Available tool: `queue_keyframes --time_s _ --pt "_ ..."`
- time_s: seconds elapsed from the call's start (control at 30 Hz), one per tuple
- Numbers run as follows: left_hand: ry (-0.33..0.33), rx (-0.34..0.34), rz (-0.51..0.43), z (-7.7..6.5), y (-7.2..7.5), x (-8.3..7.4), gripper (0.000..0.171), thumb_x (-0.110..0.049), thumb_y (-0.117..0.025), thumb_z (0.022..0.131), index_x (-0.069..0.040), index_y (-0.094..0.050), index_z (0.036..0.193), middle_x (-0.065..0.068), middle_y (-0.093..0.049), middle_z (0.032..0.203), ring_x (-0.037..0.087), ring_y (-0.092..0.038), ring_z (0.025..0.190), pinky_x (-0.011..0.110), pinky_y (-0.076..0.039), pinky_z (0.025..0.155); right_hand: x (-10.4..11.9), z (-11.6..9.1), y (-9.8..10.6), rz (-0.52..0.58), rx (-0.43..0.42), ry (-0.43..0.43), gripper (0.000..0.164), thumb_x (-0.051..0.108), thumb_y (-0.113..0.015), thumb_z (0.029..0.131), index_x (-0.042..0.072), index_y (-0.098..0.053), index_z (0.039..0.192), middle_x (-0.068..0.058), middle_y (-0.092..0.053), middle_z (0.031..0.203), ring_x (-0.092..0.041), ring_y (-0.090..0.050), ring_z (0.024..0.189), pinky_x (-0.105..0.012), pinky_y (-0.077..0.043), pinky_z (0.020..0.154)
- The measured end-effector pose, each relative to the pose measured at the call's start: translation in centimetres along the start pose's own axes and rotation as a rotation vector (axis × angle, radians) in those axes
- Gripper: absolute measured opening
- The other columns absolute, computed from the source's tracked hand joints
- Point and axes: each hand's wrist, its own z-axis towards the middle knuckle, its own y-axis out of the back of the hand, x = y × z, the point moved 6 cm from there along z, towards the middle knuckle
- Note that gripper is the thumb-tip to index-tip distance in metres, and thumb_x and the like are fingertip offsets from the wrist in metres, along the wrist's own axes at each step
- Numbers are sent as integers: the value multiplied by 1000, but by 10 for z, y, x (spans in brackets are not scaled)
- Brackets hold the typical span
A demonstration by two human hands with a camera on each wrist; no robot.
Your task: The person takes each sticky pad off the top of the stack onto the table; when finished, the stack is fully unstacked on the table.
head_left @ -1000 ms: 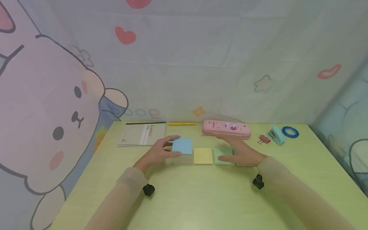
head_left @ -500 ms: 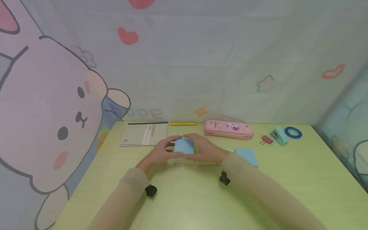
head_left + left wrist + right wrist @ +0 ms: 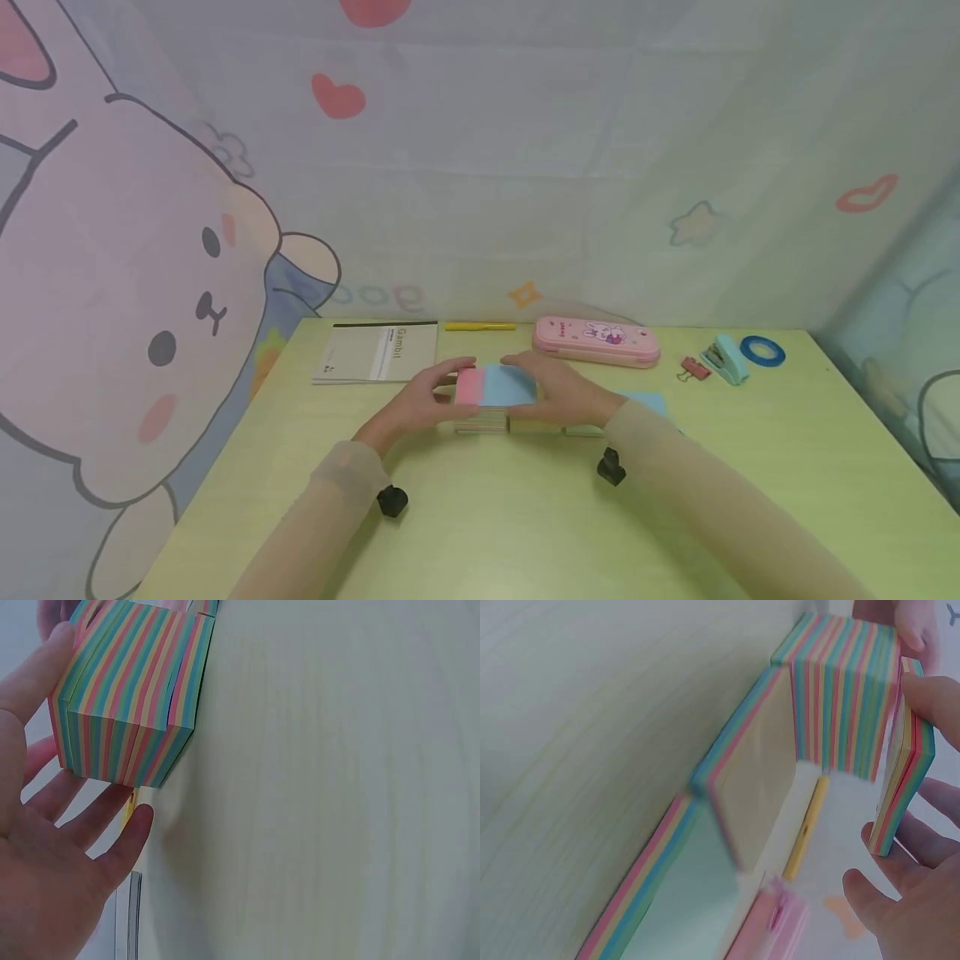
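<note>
A tall stack of sticky note pads [image 3: 481, 419] with striped edges stands on the table, its pink top [image 3: 470, 387] partly showing. My left hand [image 3: 420, 398] grips its left side, thumb at the front and fingers behind; the stripes of the stack [image 3: 135, 690] show in the left wrist view. My right hand [image 3: 567, 393] pinches a blue-topped sticky note pad [image 3: 512, 385] between thumb and fingers, over the stack's right part. In the right wrist view this thin pad [image 3: 909, 765] is apart from the stack [image 3: 844, 697]. A yellow pad [image 3: 757, 765] lies beside the stack.
Right of the yellow pad lie a green pad [image 3: 686, 892] and a blue pad [image 3: 647, 402]. Behind are a notebook [image 3: 375, 352], a yellow pen [image 3: 480, 327] and a pink pencil case [image 3: 596, 342]. A binder clip [image 3: 694, 368], stapler [image 3: 726, 360] and blue tape roll [image 3: 762, 351] sit right.
My right hand came left from over the green pad to the stack, took hold of its top blue pad and shifted it right, baring pink beneath. The left hand stays at the stack.
</note>
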Motion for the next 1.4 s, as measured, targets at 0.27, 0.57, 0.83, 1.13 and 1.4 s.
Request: queue_keyframes --time_s 0.27,0.57,0.83,1.13,1.4 --pt "41 -9 -6 -4 -1 4 80 -24 -84 92 -10 -45 160 5 -49 161 33 -49 145 50 -47 116 -39 -55 37 69 -92 -10 78 26 -83 93 16 -45 160 -6 -43 165 -33 -39 152 -56 -34 124" --pt "59 -35 -41 -3 -2 12 80 -26 -87 90 -13 -48 158 2 -51 159 32 -50 144 51 -44 118 -106 -137 73 -17 -145 -219 81 35 -86 89 4 -49 154 -22 -51 155 -44 -48 140 -68 -39 115" --pt "53 -36 -43 -3 -2 10 79 -22 -86 90 -12 -48 158 3 -51 159 32 -50 144 52 -44 119 -147 -186 82 9 -111 -293 74 32 -85 89 8 -52 151 -22 -30 169 -51 -24 155 -61 -28 124" --pt "52 -31 -27 -3 -3 8 77 -20 -85 91 -11 -48 158 3 -49 160 32 -50 144 51 -43 119 -163 -200 79 -37 -111 -269 73 27 -87 86 7 -54 148 -27 -46 158 -55 -39 145 -72 -39 109" --pt "46 -28 -33 -2 -3 9 79 -22 -86 91 -11 -47 158 3 -50 159 32 -50 144 52 -44 119 -173 -200 70 -79 -64 -282 73 21 -86 83 8 -54 148 -24 -54 151 -46 -52 135 -67 -47 106"
